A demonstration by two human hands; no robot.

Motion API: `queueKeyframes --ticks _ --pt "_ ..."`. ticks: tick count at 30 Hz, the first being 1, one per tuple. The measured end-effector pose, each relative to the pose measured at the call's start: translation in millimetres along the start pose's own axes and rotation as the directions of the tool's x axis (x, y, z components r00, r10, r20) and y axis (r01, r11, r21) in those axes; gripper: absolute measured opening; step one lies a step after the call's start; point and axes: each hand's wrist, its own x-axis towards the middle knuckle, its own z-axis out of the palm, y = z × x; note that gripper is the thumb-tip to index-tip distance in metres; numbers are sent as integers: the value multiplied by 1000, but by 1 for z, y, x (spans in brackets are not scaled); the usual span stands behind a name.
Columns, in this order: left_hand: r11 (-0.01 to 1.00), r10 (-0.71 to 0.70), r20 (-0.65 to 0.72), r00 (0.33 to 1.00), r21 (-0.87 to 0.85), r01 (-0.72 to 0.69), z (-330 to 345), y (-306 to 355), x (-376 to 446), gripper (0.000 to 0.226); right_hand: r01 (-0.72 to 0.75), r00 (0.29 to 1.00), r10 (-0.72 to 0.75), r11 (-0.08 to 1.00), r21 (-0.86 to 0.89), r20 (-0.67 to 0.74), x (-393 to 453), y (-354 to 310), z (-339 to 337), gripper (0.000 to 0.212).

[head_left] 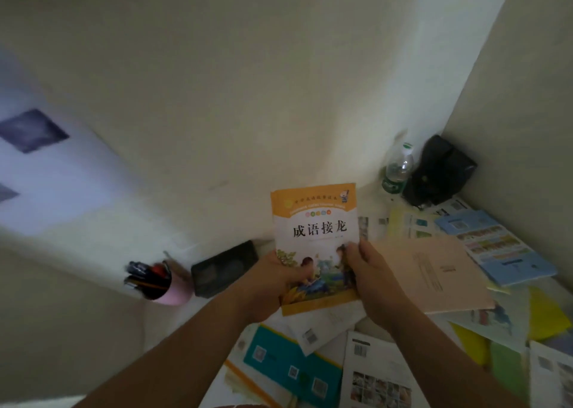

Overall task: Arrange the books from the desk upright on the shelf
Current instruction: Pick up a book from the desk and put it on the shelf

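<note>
An orange and white children's book [316, 231] with black Chinese characters is held upright above the desk, cover facing me. My left hand [273, 283] grips its lower left edge. My right hand [369, 277] holds its lower right edge, thumb on the cover. Below and to the right, several books lie flat on the desk: a beige one [434, 274], a light blue one [496, 246], a teal one [288, 361] and a white one [375, 373]. No shelf is in view.
A pink pen cup [161, 283] and a dark flat device [223, 268] stand at the desk's back left. A clear bottle [398, 169] and a black object [440, 172] sit in the back right corner. White walls close in behind and on the right.
</note>
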Motion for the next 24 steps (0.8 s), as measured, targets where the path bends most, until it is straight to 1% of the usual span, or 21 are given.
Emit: queueKeyframes --ticks 2,4,6,9,11,13,15,16,17,18,20,21,22,23,24 --pt "994 85 -5 996 75 -85 -18 30 -30 37 84 996 -84 996 19 7 -15 -25 31 25" --pt "974 190 14 982 126 -190 -34 62 -71 37 173 984 -174 984 49 28 -35 -55 60 26" --pt "944 292 50 955 146 -296 -46 88 -124 36 268 963 -269 963 30 35 -59 -88 88 26" --pt "892 399 100 911 190 -411 -65 110 -208 46 418 904 -421 907 56 71 -106 -139 131 30" --pt "836 492 102 865 223 -502 -84 115 -260 44 513 852 -510 858 7 119 -145 -168 170 34" --pt "741 630 51 775 261 -619 -107 114 -309 41 631 761 -611 775 -35 217 -183 -178 208 28" --pt "620 760 -68 646 374 -690 -132 110 -370 50 720 667 -672 692 -46 320 -218 -188 253 25" --pt "568 804 -108 585 431 -701 -146 106 -402 53 748 636 -696 662 -46 333 -237 -198 277 24" --pt "544 824 -139 550 465 -698 -161 100 -434 51 760 619 -707 649 -34 343 -257 -209 302 23" --pt "531 835 -165 525 491 -690 -177 95 -465 49 776 585 -714 630 -11 384 -280 -219 326 22" --pt "507 858 -243 452 536 -674 -208 85 -524 46 834 478 -731 551 9 487 -311 -239 374 31" --pt "499 866 -302 398 546 -673 -227 79 -548 45 860 435 -755 509 20 491 -320 -249 399 31" --pt "497 866 -365 342 547 -674 -245 75 -566 45 887 392 -787 461 32 476 -321 -260 424 23" --pt "504 852 -445 276 552 -664 -260 72 -583 48 918 340 -817 397 26 466 -320 -272 450 14" --pt "516 829 -516 217 553 -654 -275 68 -595 49 946 286 -838 323 0 464 -319 -285 476 14"
